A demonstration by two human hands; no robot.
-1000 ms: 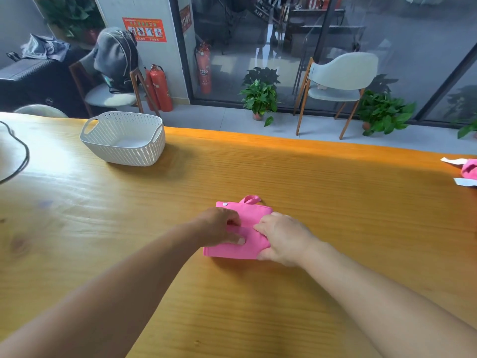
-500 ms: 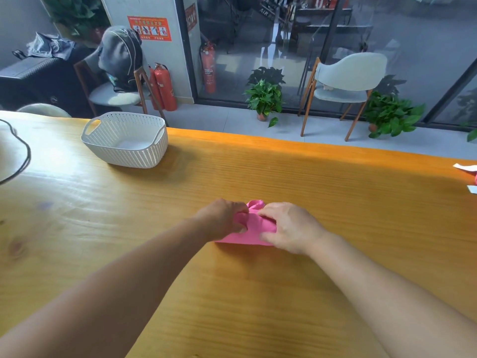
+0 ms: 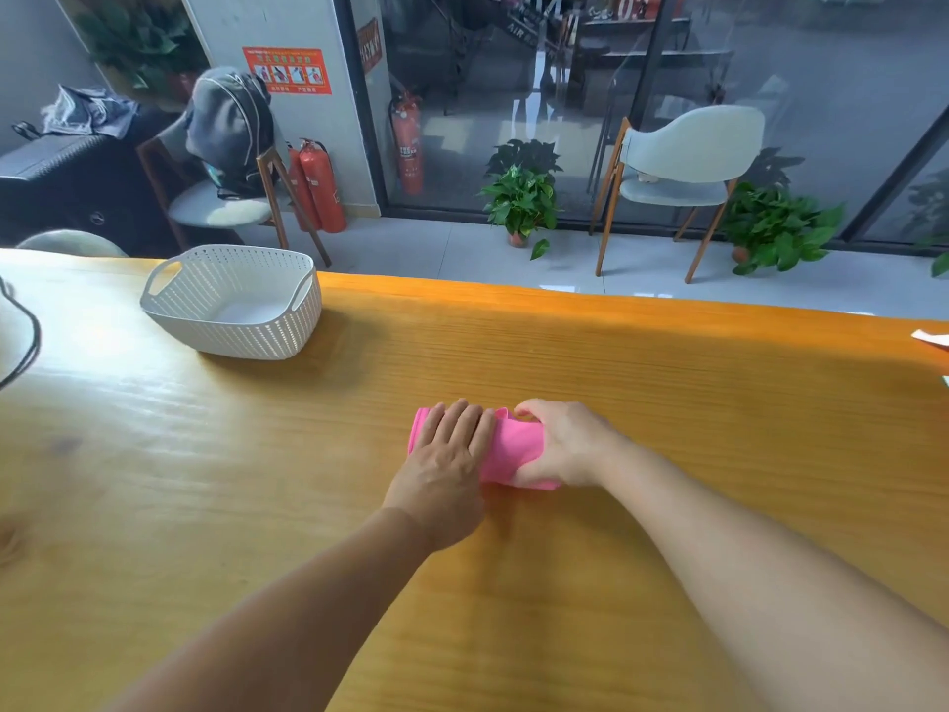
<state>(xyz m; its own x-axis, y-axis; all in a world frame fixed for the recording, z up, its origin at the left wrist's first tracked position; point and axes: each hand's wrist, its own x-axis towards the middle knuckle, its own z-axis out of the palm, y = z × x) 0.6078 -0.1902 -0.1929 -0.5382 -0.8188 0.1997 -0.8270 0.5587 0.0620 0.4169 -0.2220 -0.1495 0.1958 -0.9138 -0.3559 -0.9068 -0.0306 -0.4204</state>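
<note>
Your left hand (image 3: 452, 454) lies flat on the pink cloth (image 3: 516, 449), with the fingers straight and close together, and it presses the left part of the cloth down onto the worktop (image 3: 667, 403). Your right hand (image 3: 570, 444) grips the right end of the cloth, with the fingers curled round it. The cloth sits about in the middle of the worktop as a small thick bundle, and I judge that you are folding or rolling it smaller.

To do this step well, press with the whole left palm so that the layers do not slide. Bring the right end over in one slow move and match the edges. Smooth from the middle outward before you let go, because a thick fold may spring open.

Further away on the left stands a white basket (image 3: 231, 326), well apart from the cloth. It looks like a likely place for the finished bundle. Beyond the worktop, a pale chair (image 3: 688, 161) and a potted plant (image 3: 521, 197) stand on the floor.
</note>
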